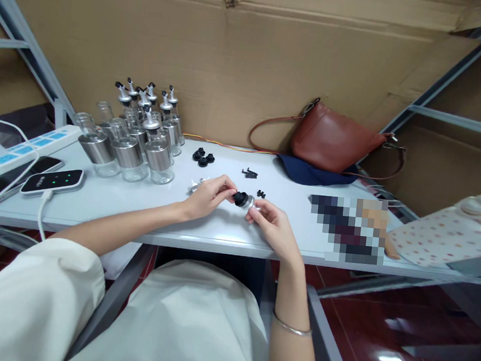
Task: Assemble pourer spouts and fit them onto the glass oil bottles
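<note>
Over the front middle of the table, my right hand (277,227) grips the silver pourer spout (248,203) between thumb and fingers. A black stopper (239,198) sits at the spout's left end, and my left hand (207,198) pinches it at its edge. Whether the two parts are fully pushed together cannot be made out. Beyond my hands lie several loose black stoppers (202,157), a few thin black pieces (250,173) and tiny black parts (261,194). Some small silver or clear pieces (193,185) are partly hidden behind my left hand.
Glass bottles with steel bands (128,156) stand at the left back, several with pourers on. A power strip (37,146), a phone and a cabled black device (53,180) lie further left. At the right are a brown handbag (337,138), dark blue cloth and a spotted item (438,234).
</note>
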Action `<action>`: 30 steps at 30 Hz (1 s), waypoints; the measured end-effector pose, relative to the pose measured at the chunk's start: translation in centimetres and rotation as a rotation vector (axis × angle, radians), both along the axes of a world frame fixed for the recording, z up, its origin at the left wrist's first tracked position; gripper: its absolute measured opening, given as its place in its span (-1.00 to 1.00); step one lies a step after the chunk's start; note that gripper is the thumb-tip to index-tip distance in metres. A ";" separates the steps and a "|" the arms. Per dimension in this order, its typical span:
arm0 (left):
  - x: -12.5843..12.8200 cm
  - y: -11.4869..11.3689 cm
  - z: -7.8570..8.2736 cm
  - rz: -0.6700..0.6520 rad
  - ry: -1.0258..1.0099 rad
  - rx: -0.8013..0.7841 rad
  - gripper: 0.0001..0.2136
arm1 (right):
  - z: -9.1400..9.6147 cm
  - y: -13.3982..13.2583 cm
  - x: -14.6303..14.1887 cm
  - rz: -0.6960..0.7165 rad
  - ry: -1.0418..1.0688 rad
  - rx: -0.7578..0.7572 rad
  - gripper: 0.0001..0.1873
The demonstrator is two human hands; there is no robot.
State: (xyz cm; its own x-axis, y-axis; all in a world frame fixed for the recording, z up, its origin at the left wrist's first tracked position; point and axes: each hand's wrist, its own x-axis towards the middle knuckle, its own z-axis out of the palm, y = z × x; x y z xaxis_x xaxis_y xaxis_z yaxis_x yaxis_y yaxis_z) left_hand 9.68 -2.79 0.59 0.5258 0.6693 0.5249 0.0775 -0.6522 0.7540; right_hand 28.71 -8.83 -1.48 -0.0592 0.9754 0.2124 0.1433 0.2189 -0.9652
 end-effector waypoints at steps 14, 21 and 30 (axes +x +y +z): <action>-0.1 -0.4 0.1 -0.085 0.032 0.133 -0.81 | -0.2 0.1 0.2 0.054 -0.144 0.026 -0.76; -0.1 -0.2 0.1 -0.053 0.086 0.224 -0.84 | 0.0 -0.1 0.2 0.087 -0.187 0.021 -0.78; -0.4 0.1 0.4 -0.025 0.143 0.222 -0.84 | 0.3 -0.2 0.1 0.083 -0.225 0.030 -0.79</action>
State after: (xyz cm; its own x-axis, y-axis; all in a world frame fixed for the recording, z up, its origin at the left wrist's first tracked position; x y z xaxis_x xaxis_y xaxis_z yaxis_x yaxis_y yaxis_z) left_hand 9.23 -2.68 0.98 0.6199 0.5319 0.5769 0.1544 -0.8035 0.5750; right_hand 28.81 -9.04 -1.23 -0.1882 0.9586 0.2139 0.3347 0.2673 -0.9036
